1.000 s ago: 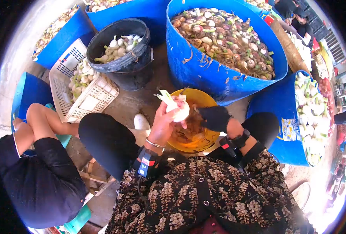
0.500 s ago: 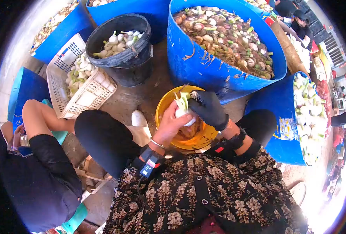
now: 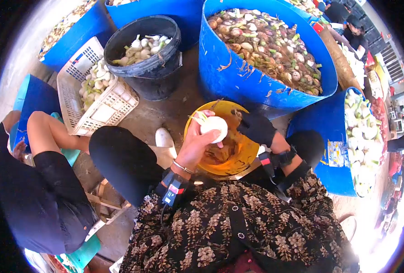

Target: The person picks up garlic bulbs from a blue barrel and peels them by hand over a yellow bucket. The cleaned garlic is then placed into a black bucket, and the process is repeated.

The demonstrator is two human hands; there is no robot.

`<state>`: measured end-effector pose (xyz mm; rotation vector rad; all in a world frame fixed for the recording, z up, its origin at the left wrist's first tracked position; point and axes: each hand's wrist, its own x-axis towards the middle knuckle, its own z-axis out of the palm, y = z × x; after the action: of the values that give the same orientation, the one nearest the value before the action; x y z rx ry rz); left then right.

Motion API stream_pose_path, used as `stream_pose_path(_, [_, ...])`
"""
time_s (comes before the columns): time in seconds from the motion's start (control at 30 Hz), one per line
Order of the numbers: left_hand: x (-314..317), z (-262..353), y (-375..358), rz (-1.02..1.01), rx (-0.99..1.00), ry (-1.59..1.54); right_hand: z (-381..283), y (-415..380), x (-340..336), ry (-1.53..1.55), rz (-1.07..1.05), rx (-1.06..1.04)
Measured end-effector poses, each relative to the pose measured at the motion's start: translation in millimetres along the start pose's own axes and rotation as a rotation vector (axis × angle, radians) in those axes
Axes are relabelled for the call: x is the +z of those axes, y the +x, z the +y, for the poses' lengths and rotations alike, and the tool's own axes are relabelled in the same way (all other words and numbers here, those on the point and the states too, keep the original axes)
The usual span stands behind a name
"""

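My left hand point(image 3: 197, 143) is closed around a peeled white garlic bulb point(image 3: 214, 129) with a short green stem. It holds the bulb above the left part of a yellow bucket point(image 3: 245, 159) standing between my knees. Brown peelings point(image 3: 222, 148) lie inside the bucket. My right hand point(image 3: 258, 129), in a black glove, is at the bucket's right rim, apart from the bulb. Its fingers point left over the bucket and look loosely spread, with nothing visible in them.
A large blue tub point(image 3: 265, 93) of unpeeled bulbs in liquid stands ahead. White bulbs fill a black bucket point(image 3: 158, 75), a white crate point(image 3: 113, 107) and a blue container point(image 3: 334, 177) at right. Another person's knee point(image 3: 42, 132) is close on the left.
My right hand has come away from the bulb and moved right to the bucket's rim. My left hand has turned the bulb, so its smooth white side now faces up.
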<state>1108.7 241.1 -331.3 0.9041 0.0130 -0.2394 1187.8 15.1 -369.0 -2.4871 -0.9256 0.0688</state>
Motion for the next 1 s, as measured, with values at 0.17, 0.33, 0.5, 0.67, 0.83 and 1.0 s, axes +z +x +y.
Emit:
stream_pose_path(0.17, [0.0,-13.7,7.0,0.011,-0.087,0.12,-76.9,29.7,-56.9,0.291,0.046,-0.059])
stream_pose_path(0.33, [4.2,-8.0,1.4,-0.039,-0.132,0.072,-76.4,38.0,-49.6,0.329,-0.012,-0.163])
stream_pose_path(0.5, [4.5,-7.1,3.2,-0.052,-0.135,0.053,-80.1,30.3,-35.0,0.679,0.078,0.118])
stream_pose_path(0.67, [8.0,-6.2,5.8,-0.031,-0.003,0.107,-81.0,25.6,-20.7,0.756,0.337,0.138])
stream_pose_path(0.83, [7.8,-7.2,8.1,-0.053,0.177,0.295,-46.3,22.1,19.1,0.548,0.468,0.073])
stream_pose_path(1.0, [17.6,0.1,0.9,-0.046,0.263,0.41,-24.1,37.9,35.8,1.416,0.52,0.473])
